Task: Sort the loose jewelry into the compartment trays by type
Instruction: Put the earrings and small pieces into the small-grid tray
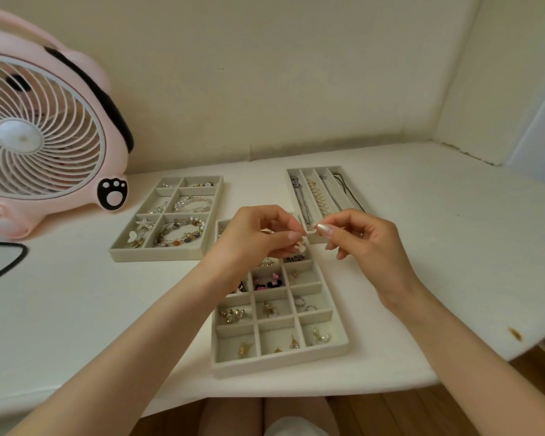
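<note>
Sorting is judged nearly done: one pale earring (pixel 300 246) is pinched by the left hand (pixel 258 236) over the stocked earring tray (pixel 280 361) at 6 o'clock, fingertips of the right hand (pixel 367 247) curled beside it, their hold unclear.

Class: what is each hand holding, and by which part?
The left hand pinches a small pale jewelry piece in its fingertips; which part is hidden. The right hand's pinch: cannot tell.
</note>
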Motion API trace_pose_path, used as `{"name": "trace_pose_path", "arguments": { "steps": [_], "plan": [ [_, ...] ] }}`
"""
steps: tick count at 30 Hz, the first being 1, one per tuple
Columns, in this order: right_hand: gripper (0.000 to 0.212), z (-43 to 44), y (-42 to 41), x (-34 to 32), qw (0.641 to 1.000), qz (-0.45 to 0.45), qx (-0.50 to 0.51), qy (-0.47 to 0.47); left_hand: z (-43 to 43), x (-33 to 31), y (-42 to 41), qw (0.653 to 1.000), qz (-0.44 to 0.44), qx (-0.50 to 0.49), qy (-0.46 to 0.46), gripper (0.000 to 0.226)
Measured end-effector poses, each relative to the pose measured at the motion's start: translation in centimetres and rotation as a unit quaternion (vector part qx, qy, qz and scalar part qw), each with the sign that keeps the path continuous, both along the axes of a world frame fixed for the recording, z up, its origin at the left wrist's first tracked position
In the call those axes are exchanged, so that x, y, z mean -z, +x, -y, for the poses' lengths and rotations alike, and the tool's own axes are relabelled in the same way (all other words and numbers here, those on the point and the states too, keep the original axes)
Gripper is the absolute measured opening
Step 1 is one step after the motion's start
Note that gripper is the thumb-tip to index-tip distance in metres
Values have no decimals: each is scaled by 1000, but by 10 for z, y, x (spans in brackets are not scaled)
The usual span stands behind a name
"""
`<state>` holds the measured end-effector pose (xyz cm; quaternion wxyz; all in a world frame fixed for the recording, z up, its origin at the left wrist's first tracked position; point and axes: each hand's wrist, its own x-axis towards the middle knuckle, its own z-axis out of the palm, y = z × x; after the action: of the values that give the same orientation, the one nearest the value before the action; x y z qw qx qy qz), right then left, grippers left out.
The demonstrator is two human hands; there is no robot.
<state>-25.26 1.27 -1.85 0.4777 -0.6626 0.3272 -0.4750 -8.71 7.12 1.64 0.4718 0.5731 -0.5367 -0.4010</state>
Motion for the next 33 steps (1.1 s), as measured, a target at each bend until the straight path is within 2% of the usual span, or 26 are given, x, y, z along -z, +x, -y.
{"name": "trace_pose_path", "arguments": {
  "steps": [4, 7, 12, 16, 21, 25, 33],
  "plan": [
    [5, 1, -2, 0, 1000, 1, 25, -1, 3, -6, -1, 984, 158, 81, -8, 9],
    [6, 0, -2, 1, 999, -16, 33, -12, 3, -7, -7, 950, 288, 118, -36, 10],
    [8, 1, -1, 1, 999, -23, 40, -18, 5, -5, -10, 905, 388, 163, -60, 14],
    [7, 1, -1, 2, 999, -22, 40, -18, 7, -4, -10, 878, 433, 190, -72, 16],
    [10, 1, -1, 1, 999, -21, 40, -18, 9, -4, -9, 863, 451, 210, -88, 19],
    [9, 1, -1, 1, 999, -20, 39, -18, 8, -1, -10, 833, 495, 212, -128, 16],
    [9, 0, -1, 2, 999, -26, 38, -27, 9, 7, -7, 813, 522, 185, -178, 10]
  ]
}}
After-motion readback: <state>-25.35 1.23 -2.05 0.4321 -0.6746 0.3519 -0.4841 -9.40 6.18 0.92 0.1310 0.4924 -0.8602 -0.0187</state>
